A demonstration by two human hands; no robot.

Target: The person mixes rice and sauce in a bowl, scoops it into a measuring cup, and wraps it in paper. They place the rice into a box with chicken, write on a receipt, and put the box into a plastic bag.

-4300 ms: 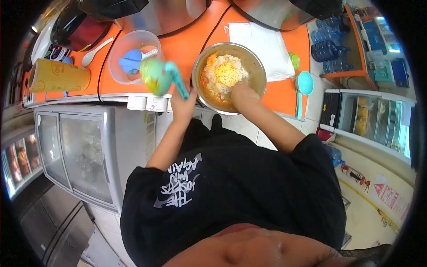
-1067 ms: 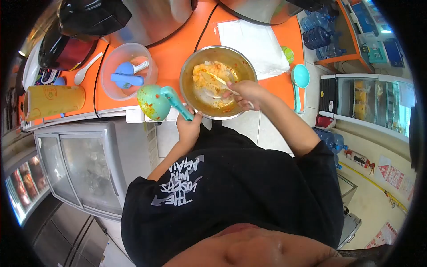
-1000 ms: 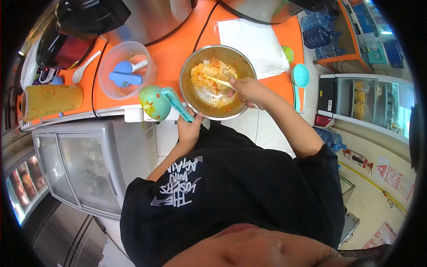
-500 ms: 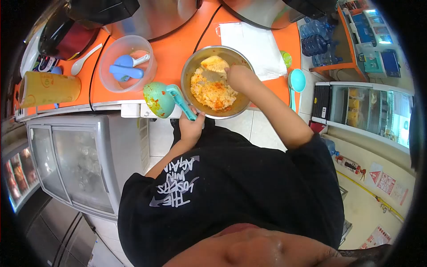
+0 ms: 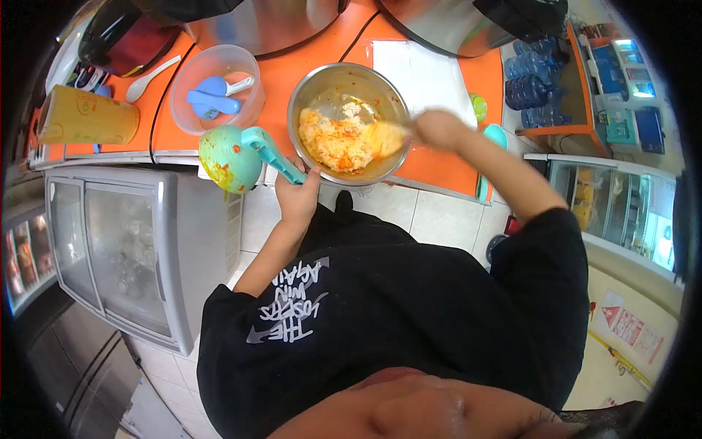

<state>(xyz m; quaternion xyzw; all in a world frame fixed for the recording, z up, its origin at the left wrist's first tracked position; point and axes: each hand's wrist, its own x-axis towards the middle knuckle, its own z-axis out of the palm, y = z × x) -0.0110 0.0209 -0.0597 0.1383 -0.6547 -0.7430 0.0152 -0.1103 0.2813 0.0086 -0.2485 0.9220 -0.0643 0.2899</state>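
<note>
My left hand (image 5: 298, 197) is closed at the near-left rim of a steel mixing bowl (image 5: 398, 106), with the handle of a teal ladle (image 5: 270, 154) in its grip. The ladle's cup, smeared with orange-yellow sauce, hangs left of the bowl. Rice (image 5: 335, 143) streaked with orange sauce fills part of the bowl. Over the right rim is my right hand (image 5: 439, 130), blurred by motion and closed on a rice paddle (image 5: 386, 139). The paddle's yellowish broad end is in the bowl at the rice; my fingers hide its handle.
A clear plastic tub (image 5: 252, 110) holding blue scoops stands left on the orange counter (image 5: 281, 69). Nearby are a white spoon (image 5: 150, 79) and a yellow patterned container (image 5: 91, 121). White plastic sheets (image 5: 420, 77), a green item (image 5: 478, 107) and another teal ladle (image 5: 495, 136) lie right.
My right hand has moved right, out over the rim, drawing the paddle across the bowl. The rice has shifted left and been turned over. My left hand and ladle have moved slightly left.
</note>
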